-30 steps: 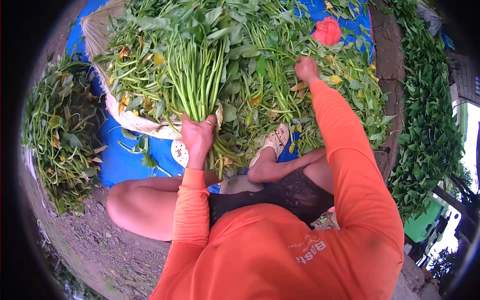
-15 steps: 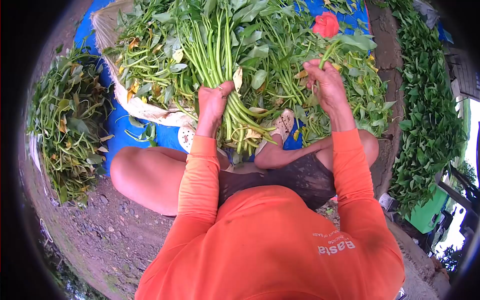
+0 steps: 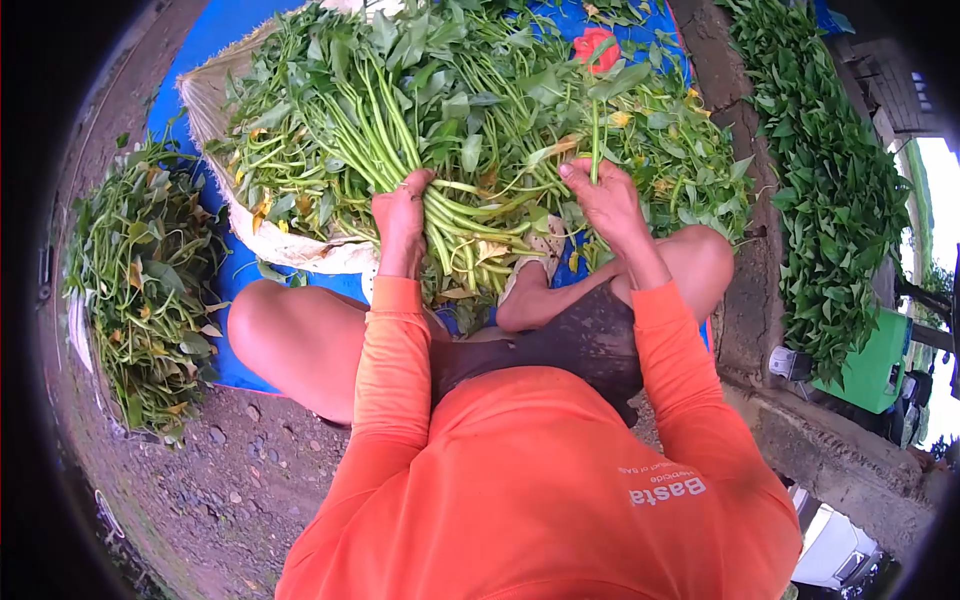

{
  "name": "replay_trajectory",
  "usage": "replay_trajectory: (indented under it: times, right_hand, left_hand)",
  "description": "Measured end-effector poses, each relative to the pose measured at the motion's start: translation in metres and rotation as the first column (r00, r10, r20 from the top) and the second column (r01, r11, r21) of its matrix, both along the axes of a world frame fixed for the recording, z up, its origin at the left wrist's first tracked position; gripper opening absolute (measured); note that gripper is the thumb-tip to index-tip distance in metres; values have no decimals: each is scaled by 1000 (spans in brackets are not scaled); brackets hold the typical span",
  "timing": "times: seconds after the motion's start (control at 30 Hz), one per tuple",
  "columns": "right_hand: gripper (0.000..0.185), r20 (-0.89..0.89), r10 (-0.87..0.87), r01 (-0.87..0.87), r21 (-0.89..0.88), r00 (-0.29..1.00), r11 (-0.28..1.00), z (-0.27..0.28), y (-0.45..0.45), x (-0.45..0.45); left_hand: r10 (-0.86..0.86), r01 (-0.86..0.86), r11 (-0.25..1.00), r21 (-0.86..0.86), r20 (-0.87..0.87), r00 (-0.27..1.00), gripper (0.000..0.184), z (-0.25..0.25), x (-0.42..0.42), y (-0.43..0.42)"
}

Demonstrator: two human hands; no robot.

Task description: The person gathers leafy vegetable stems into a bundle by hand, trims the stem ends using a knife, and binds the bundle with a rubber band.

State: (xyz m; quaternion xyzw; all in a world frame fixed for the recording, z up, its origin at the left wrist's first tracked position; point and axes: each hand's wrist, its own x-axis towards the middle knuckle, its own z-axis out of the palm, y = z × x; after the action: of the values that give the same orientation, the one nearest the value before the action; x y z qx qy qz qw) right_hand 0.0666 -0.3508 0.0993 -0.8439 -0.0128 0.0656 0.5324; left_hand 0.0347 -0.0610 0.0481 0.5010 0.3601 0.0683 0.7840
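My left hand point(image 3: 402, 218) is closed round a thick bunch of water spinach point(image 3: 385, 130), its leaves pointing away from me and its cut stem ends point(image 3: 475, 240) fanning out to the right. Off to the right, my right hand point(image 3: 610, 205) pinches a single water spinach stem point(image 3: 596, 140) held upright. A yellowed leaf point(image 3: 553, 150) hangs just left of those fingers. Beneath both hands spreads a large heap of loose water spinach point(image 3: 680, 170), some of its leaves yellow.
A blue tarp point(image 3: 240, 345) and a pale woven sack point(image 3: 310, 250) lie under the heap. At the left stands another pile of greens point(image 3: 145, 290). A red plastic bag point(image 3: 597, 50) rests at the back. Along the right runs a long row of leafy greens point(image 3: 825, 180) beyond a concrete edge point(image 3: 755, 200).
My right hand has moved left and slightly down, nearer the bunch, still with a stem. The left hand keeps the bunch, which now leans further left. The whole view has shifted a little.
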Motion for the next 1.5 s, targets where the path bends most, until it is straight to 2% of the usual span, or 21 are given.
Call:
replay_trajectory:
  times: [0.03, 0.13, 0.17, 0.23, 0.3, 0.37, 0.4, 0.43, 0.5, 0.53, 0.67, 0.8, 0.87, 0.9, 1.03, 1.07, 1.1, 1.17, 1.27, 1.37, 1.5]
  right_hand:
    - [35, 148, -42, 82, -278, 988, 957, 2, -16, 3]
    - [45, 17, -301, 279, -429, 954, 859, 28, -40, 11]
    - [47, 51, -311, 300, -450, 949, 841, 21, -57, 18]
    - [47, -115, -221, 210, -103, 968, 972, 26, -85, 12]
    - [45, -203, -84, 146, 312, 975, 939, 37, -91, 12]
    - [51, -130, -137, 153, 123, 982, 981, 41, -80, 9]
    - [58, -92, -162, 165, 28, 983, 986, 44, -72, 3]
    - [74, -8, -179, 179, -27, 984, 983, 50, -68, -4]
    - [75, 88, -143, 141, 20, 986, 990, 54, -65, -7]
    - [75, 133, -123, 118, 43, 984, 992, 56, -64, -7]
    - [73, 51, -107, 90, 269, 993, 959, 46, -68, 7]
    - [61, -78, -141, 157, 260, 987, 953, 53, -55, 5]
    - [54, -93, -202, 218, 234, 975, 947, 56, -39, 1]
    - [45, -49, -271, 275, 240, 961, 931, 61, -25, -4]
    - [38, 329, -318, 201, 343, 889, 918, 40, 23, 1]
    - [39, 366, -288, 184, 292, 885, 938, 43, 40, -1]
    - [38, 300, -277, 171, 334, 913, 927, 42, 64, -4]
    - [37, 154, -126, 66, 345, 980, 936, 7, 92, 0]
    - [46, -15, -155, 149, 373, 988, 916, 5, 115, -13]
    - [53, 26, -77, 65, 306, 997, 950, 16, 112, -21]
    - [53, -117, -23, 58, 309, 993, 949, 46, 106, -26]
  left_hand:
    - [-11, 11, 1000, 16, -5, 1000, 29, -10, -1, 5]
    - [-39, 41, 997, 67, -24, 999, 31, -9, -1, 10]
    - [-68, 69, 995, 70, -26, 997, 32, -12, -1, 14]
    - [-109, 112, 989, 93, -32, 993, 35, -7, 0, 14]
    - [-153, 152, 981, 121, 1, 988, 35, 0, 1, 7]
    - [-195, 194, 972, 135, -6, 981, 37, 5, 1, 0]
    - [-290, 294, 953, 77, -60, 955, 40, 8, 0, 1]
    - [-267, 266, 956, 125, -8, 964, 42, 10, -1, -6]
    - [-292, 279, 948, 154, 64, 954, 44, 16, -2, -16]
    - [-324, 314, 926, 211, 12, 946, 49, 18, -3, -17]
    - [-368, 357, 911, 205, 19, 930, 57, 25, -7, -23]
    - [-328, 306, 916, 259, 46, 943, 46, 39, -15, -30]
    - [-338, 305, 919, 248, 103, 935, 50, 33, -17, -29]
    - [-342, 313, 912, 264, 70, 937, 52, 31, -18, -27]
    - [-337, 306, 904, 299, 56, 940, 58, 14, -17, -26]
    - [-337, 305, 904, 300, 59, 940, 59, 16, -18, -27]
    - [-328, 304, 894, 330, 19, 945, 56, 13, -17, -27]
    - [-348, 310, 920, 241, 134, 928, 53, 33, -21, -31]
    - [-347, 309, 937, 164, 332, 877, 41, 45, -23, -34]
    - [-420, 408, 906, 110, 349, 838, 45, 55, -31, -28]
    - [-445, 433, 891, 133, 439, 780, 43, 75, -34, -25]
